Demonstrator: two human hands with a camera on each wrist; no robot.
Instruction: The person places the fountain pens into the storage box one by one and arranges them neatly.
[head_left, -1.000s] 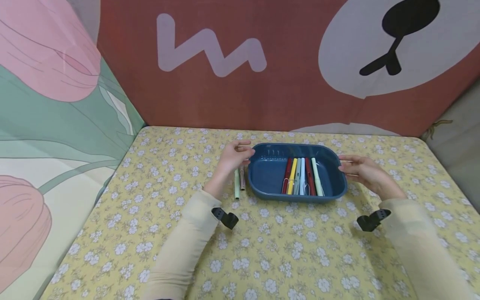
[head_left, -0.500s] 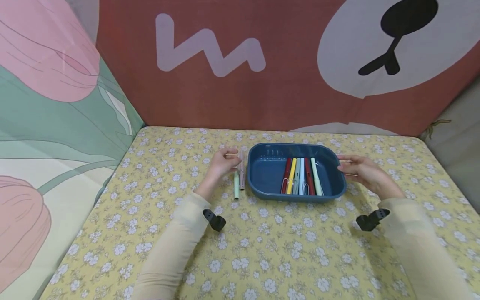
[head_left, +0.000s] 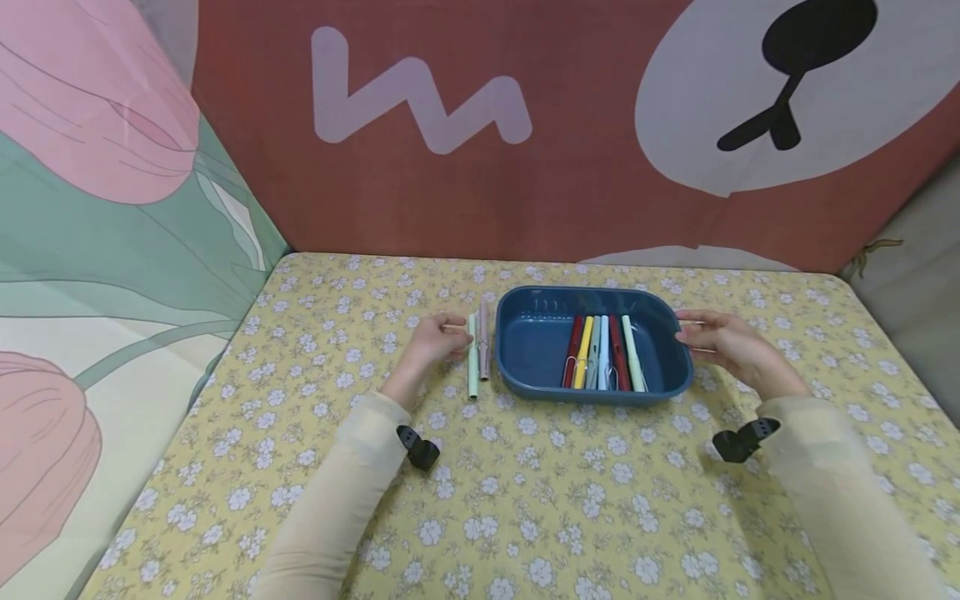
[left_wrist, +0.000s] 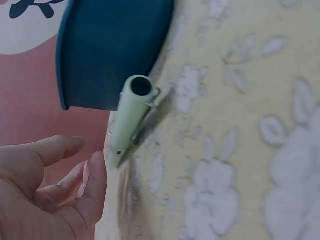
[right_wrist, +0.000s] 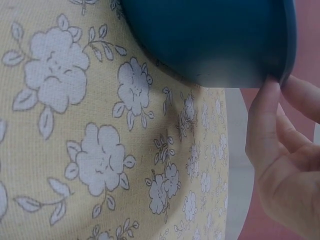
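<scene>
My left hand point(head_left: 435, 340) is beside a light green pen point(head_left: 472, 371) on the cloth, its loosely bent fingers close to the pen's far half. In the left wrist view the thumb and fingers stand apart, with the green pen point(left_wrist: 131, 112) just beyond them. A mauve pen point(head_left: 484, 346) lies alongside, between the green one and a blue tray point(head_left: 525, 389). The right hand point(head_left: 731, 348) pinches the tray's right rim between thumb and fingers, as the right wrist view shows at the blue wall point(right_wrist: 215, 45).
Inside the tray, several pens lie side by side toward the right: dark red point(head_left: 573, 350), yellow point(head_left: 584, 354), grey-green, light blue point(head_left: 604, 354) and pale green point(head_left: 634, 354). A yellow floral cloth point(head_left: 525, 500) covers the table. A reddish printed backdrop point(head_left: 465, 208) rises behind it.
My left hand has left the tray's left rim and moved left and toward me, to the green pen's left side. The right hand has stayed at the tray's right rim.
</scene>
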